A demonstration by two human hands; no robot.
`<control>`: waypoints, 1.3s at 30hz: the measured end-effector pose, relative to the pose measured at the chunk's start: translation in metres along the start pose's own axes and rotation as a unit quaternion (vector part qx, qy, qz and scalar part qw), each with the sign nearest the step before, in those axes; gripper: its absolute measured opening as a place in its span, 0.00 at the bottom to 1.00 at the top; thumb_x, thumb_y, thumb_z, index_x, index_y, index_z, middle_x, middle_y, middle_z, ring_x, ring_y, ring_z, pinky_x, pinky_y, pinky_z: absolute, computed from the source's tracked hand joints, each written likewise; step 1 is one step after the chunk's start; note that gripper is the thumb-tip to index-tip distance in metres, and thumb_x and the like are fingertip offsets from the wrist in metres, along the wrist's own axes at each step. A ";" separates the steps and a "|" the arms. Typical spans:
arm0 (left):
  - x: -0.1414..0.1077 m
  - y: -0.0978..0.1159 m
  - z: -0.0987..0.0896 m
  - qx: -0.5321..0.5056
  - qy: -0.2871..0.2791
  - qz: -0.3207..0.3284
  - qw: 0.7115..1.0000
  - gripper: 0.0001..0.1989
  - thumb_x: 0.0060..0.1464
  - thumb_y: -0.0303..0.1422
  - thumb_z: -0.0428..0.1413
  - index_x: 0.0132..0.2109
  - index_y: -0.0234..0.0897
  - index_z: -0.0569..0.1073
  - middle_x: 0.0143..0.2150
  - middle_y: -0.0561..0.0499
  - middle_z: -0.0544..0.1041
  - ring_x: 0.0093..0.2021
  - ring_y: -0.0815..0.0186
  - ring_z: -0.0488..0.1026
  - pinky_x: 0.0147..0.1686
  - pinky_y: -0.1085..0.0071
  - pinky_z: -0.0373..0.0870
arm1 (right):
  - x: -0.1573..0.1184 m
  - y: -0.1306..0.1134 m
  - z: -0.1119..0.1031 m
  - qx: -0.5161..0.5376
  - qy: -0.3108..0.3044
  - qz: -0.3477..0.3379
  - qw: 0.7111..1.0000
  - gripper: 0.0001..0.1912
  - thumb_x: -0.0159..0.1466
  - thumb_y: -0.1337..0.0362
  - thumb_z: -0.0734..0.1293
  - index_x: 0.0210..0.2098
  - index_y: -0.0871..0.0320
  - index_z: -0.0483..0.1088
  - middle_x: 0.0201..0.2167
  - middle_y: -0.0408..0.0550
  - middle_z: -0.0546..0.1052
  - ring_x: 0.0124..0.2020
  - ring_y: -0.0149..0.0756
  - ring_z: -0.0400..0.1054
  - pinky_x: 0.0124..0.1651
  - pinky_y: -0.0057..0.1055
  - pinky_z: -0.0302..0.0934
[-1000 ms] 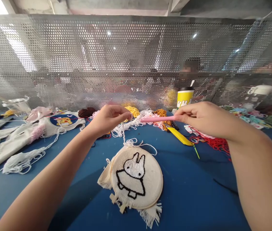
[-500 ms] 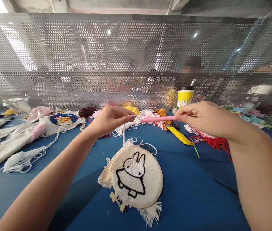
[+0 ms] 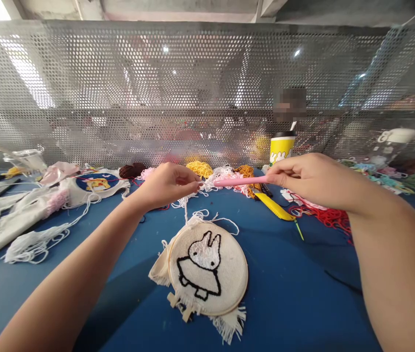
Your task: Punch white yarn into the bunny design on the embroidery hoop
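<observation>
Since the earlier frame, the left hand (image 3: 167, 185) has drawn back slightly toward nine o'clock, away from the tip of the pink tool (image 3: 242, 181); the right hand (image 3: 303, 175) has barely shifted. In the head view, taking the hooped cloth (image 3: 231, 254) as the clock's centre, it lies on the blue table (image 3: 284, 298), with the left hand at eleven, the pink tool near one and the right hand between one and two. The right fingers are closed on the tool's rear end. The left thumb and forefinger nearly meet, but I cannot tell whether they pinch the white strand (image 3: 186, 211) rising from the cloth's upper edge. A yellow cutter (image 3: 274, 207) lies at two, red yarn (image 3: 327, 219) beyond it.

On the cloth, the rabbit's black outline looks complete and its head filled in white; the garment and feet look unfilled, so I judge the work partway.

Whether the strand is threaded through the tool is too fine to see. Both forearms are cut off by the frame, and a person (image 3: 290, 105) behind the mesh is blurred.
</observation>
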State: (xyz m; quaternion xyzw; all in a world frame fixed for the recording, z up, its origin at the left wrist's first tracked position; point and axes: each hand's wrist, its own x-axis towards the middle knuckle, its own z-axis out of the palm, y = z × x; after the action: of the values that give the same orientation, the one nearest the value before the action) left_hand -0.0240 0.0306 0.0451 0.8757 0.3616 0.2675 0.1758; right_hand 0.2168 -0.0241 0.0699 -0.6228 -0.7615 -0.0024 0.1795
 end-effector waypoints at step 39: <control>0.002 -0.005 0.005 0.043 -0.070 0.018 0.996 0.10 0.49 0.33 0.48 0.27 0.35 0.72 0.13 0.57 0.67 0.15 0.75 0.63 0.17 0.80 0.59 | -0.007 -0.003 -0.004 0.010 0.005 0.001 1.000 0.14 0.57 0.54 0.58 0.25 0.54 0.69 0.16 0.43 0.66 0.16 0.27 0.55 0.18 0.26 0.48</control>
State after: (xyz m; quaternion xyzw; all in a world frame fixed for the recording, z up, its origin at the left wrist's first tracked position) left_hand -0.0230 0.0346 0.0392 0.9054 0.3439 0.1925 0.1580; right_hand 0.2160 -0.0326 0.0723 -0.6214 -0.7602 0.0026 0.1898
